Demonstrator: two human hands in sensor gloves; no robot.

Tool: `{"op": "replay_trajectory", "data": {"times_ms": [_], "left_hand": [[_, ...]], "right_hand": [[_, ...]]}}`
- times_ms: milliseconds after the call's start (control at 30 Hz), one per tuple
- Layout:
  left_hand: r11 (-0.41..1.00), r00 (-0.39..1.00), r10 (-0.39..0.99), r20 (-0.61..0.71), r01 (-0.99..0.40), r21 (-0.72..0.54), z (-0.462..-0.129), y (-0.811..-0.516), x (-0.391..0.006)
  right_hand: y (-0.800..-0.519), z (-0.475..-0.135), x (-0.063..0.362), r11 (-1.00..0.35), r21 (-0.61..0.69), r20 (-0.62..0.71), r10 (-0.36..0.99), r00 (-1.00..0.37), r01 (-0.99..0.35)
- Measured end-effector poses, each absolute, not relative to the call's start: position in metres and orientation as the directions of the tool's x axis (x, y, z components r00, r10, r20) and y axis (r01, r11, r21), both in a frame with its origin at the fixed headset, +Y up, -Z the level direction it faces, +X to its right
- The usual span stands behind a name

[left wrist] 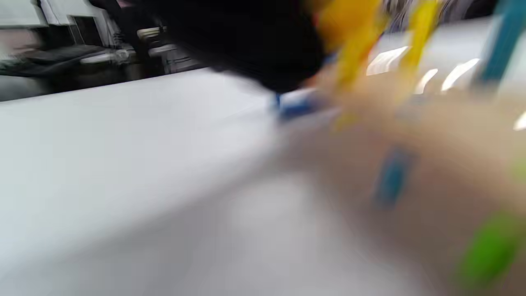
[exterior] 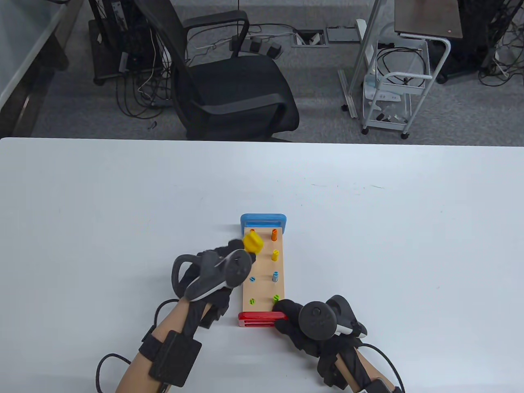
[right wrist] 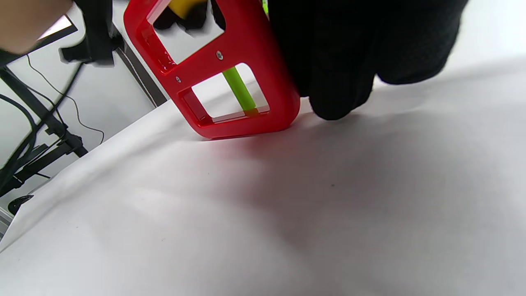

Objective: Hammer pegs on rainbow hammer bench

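Left hand (exterior: 213, 272), hammer (exterior: 253, 242) far-pointing.

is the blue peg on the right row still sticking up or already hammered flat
Sticking up: the right-row blue plastic peg stands proud of the wooden bench top, unlike its flush left-row blue neighbour.

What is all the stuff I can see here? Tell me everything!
Bench: one, wooden, blue far end, red near end, mid table.
Pegs: eight, in two rows; orange, yellow, blue and green stick up on the right.
Hammer: one, yellow head, over the bench's far left.
Table: one, white.
Chair: one, black, behind table.
Cart: one, white, back right.
Left hand: black glove, holds hammer.
Right hand: black glove, grips the bench's red end.
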State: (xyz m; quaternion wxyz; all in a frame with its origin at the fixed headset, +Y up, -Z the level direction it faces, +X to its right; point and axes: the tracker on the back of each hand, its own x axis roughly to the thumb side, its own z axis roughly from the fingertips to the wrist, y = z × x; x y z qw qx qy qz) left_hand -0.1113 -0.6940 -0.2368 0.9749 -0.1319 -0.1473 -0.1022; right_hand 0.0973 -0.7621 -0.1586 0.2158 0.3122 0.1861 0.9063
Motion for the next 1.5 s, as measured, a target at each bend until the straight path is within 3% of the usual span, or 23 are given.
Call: {"op": "replay_trajectory", "data": {"times_ms": [33,100,167,267,333,400,467,533,667,733,767,833,867,933,967,1000,1133,1200,1267,1300,1333,1400,1500], "left_hand": [[0.993,0.956,-0.078,0.284,0.101,-0.065,-0.234,-0.686,-0.111],[0.991,0.966,0.004,0.257,0.031,-0.132,-0.235,-0.664,-0.117],[0.994,0.962,0.110,0.251,-0.114,0.001,-0.230,-0.647,-0.124],[0.969,0.940,0.207,0.271,-0.234,0.074,-0.226,-0.648,-0.126],[0.992,0.955,0.107,0.275,-0.121,0.033,-0.228,-0.669,-0.118],[0.950,0.938,-0.186,0.292,0.248,-0.191,-0.236,-0.706,-0.106],[0.993,0.956,-0.114,0.269,0.120,-0.007,-0.231,-0.690,-0.109],[0.987,0.965,-0.046,0.259,0.084,-0.138,-0.232,-0.673,-0.111],[0.988,0.966,0.098,0.238,-0.124,0.096,-0.225,-0.642,-0.123],[0.968,0.950,0.178,0.256,-0.215,0.126,-0.226,-0.650,-0.124],[0.978,0.952,0.151,0.265,-0.182,0.098,-0.229,-0.663,-0.121],[0.972,0.956,-0.128,0.265,0.174,-0.158,-0.236,-0.699,-0.109],[0.930,0.921,-0.300,0.248,0.340,-0.140,-0.230,-0.694,-0.112],[0.993,0.959,-0.120,0.256,0.116,0.027,-0.235,-0.685,-0.117],[0.996,0.967,-0.035,0.251,0.053,-0.066,-0.233,-0.672,-0.120],[0.998,0.972,0.025,0.233,-0.012,-0.059,-0.230,-0.662,-0.123],[0.968,0.946,0.203,0.252,-0.232,0.093,-0.226,-0.648,-0.128],[0.986,0.955,0.136,0.263,-0.155,0.054,-0.230,-0.668,-0.120],[0.945,0.948,-0.167,0.272,0.233,-0.231,-0.239,-0.706,-0.107],[0.948,0.932,-0.240,0.272,0.285,-0.140,-0.234,-0.696,-0.113],[0.991,0.954,-0.132,0.270,0.130,0.022,-0.232,-0.693,-0.116],[0.996,0.965,-0.028,0.261,0.049,-0.073,-0.230,-0.676,-0.120],[0.993,0.964,0.087,0.251,-0.103,0.051,-0.225,-0.653,-0.128]], "right_hand": [[-0.762,-0.158,0.097,-0.838,0.472,0.484,0.506,-0.714,-0.274],[-0.762,-0.159,0.098,-0.838,0.470,0.485,0.507,-0.713,-0.276],[-0.762,-0.159,0.098,-0.836,0.474,0.483,0.509,-0.712,-0.276],[-0.762,-0.159,0.098,-0.837,0.472,0.485,0.509,-0.712,-0.277],[-0.762,-0.159,0.098,-0.836,0.473,0.484,0.509,-0.711,-0.276],[-0.762,-0.158,0.098,-0.837,0.472,0.485,0.508,-0.712,-0.276],[-0.762,-0.158,0.098,-0.839,0.471,0.485,0.506,-0.713,-0.274],[-0.763,-0.159,0.098,-0.837,0.472,0.485,0.510,-0.711,-0.278],[-0.763,-0.159,0.098,-0.839,0.470,0.486,0.506,-0.713,-0.275],[-0.763,-0.159,0.098,-0.836,0.473,0.485,0.510,-0.711,-0.277],[-0.763,-0.159,0.098,-0.837,0.472,0.485,0.509,-0.711,-0.276],[-0.763,-0.159,0.098,-0.838,0.471,0.486,0.507,-0.712,-0.276],[-0.762,-0.159,0.097,-0.838,0.472,0.485,0.508,-0.712,-0.276],[-0.762,-0.158,0.098,-0.841,0.469,0.487,0.502,-0.715,-0.271],[-0.762,-0.159,0.098,-0.838,0.470,0.487,0.508,-0.710,-0.277],[-0.762,-0.159,0.098,-0.836,0.474,0.485,0.510,-0.710,-0.277],[-0.762,-0.158,0.098,-0.838,0.472,0.486,0.508,-0.711,-0.275],[-0.762,-0.158,0.098,-0.837,0.473,0.486,0.508,-0.711,-0.275],[-0.762,-0.158,0.098,-0.839,0.470,0.487,0.505,-0.713,-0.274],[-0.762,-0.158,0.098,-0.840,0.469,0.488,0.503,-0.714,-0.272],[-0.762,-0.158,0.098,-0.842,0.468,0.488,0.499,-0.716,-0.268],[-0.762,-0.159,0.098,-0.842,0.466,0.489,0.502,-0.714,-0.272],[-0.762,-0.158,0.098,-0.844,0.465,0.489,0.498,-0.716,-0.269]]}}
